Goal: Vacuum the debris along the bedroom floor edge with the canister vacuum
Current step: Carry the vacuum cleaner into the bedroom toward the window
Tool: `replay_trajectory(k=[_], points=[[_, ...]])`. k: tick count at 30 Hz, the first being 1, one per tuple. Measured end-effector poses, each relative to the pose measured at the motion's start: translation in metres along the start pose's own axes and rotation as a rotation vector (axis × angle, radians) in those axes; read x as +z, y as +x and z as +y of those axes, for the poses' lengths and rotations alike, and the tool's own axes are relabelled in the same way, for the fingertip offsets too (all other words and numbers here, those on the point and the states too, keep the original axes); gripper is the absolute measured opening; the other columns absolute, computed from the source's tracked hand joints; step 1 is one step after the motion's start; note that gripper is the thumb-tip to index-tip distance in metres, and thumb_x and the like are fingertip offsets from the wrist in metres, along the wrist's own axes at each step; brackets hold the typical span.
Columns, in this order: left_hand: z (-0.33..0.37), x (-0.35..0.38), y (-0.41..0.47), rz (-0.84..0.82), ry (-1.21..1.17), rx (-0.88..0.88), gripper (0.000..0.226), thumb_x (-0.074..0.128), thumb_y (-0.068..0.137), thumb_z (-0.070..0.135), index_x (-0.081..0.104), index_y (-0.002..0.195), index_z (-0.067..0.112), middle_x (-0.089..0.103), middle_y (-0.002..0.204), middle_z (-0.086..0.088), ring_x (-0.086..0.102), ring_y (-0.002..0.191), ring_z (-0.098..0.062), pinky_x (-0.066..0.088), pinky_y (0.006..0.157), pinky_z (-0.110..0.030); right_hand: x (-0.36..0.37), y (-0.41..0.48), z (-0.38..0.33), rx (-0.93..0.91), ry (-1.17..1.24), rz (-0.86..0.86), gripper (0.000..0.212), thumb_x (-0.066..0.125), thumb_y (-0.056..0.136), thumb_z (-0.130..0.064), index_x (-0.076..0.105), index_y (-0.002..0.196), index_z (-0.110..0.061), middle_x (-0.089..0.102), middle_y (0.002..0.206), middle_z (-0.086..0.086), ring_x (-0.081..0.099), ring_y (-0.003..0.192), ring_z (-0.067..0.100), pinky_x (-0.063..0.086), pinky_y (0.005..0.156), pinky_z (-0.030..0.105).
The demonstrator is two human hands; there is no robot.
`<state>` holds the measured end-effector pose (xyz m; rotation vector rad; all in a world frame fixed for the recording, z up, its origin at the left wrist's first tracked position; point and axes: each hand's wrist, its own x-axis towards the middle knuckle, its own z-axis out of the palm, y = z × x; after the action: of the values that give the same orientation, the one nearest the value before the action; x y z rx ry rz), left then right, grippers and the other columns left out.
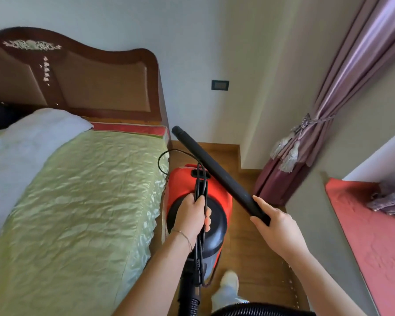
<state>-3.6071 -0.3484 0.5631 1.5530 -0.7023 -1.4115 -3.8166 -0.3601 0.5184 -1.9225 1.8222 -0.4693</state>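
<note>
A red and black canister vacuum hangs above the wooden floor between the bed and a wall ledge. My left hand grips its top handle together with a bundle of black cord. My right hand holds the near end of a black wand tube, which points up and to the left with its open end near the bed's corner. A ribbed black hose runs down below the canister. No debris is visible on the floor.
A bed with a green cover and brown headboard fills the left. Purple curtains hang at the right, beside a ledge with a red mat. My foot stands on the narrow floor strip. A dark wall plate sits ahead.
</note>
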Motion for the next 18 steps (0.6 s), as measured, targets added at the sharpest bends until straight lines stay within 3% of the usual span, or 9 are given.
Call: replay_trajectory(k=[4,8,18], points=[[0.016,0.007,0.067,0.021,0.010,-0.021,0.020,0.036,0.096,0.012,0.042,0.077,0.009,0.043,0.055,-0.003,0.036,0.034,-0.011,0.031,0.033,-0.021,0.013,0.072,0.002,0.011,0.039,-0.037,0.056,0.064,0.084,-0.034,0.043,0.136,-0.042,0.067,0.105,-0.004,0.063,0.089,0.017,0.039,0.067,0.023],[0.041,0.023,0.148,0.038,0.058,-0.033,0.021,0.036,0.097,0.014,0.043,0.078,0.010,0.046,0.056,-0.004,0.038,0.035,-0.011,0.033,0.034,-0.022,0.022,0.161,0.003,0.008,0.067,-0.067,0.057,0.063,0.085,-0.033,0.042,0.137,-0.042,0.063,0.093,-0.008,0.059,0.075,0.011,0.038,0.061,0.020],[0.134,0.065,0.331,0.065,0.015,-0.098,0.022,0.037,0.097,0.016,0.043,0.077,0.010,0.046,0.049,0.001,0.037,0.034,-0.011,0.033,0.034,-0.022,0.007,0.368,-0.005,0.022,0.073,-0.117,0.056,0.059,0.088,-0.036,0.037,0.140,-0.042,0.066,0.107,-0.003,0.065,0.088,0.019,0.053,0.074,0.032]])
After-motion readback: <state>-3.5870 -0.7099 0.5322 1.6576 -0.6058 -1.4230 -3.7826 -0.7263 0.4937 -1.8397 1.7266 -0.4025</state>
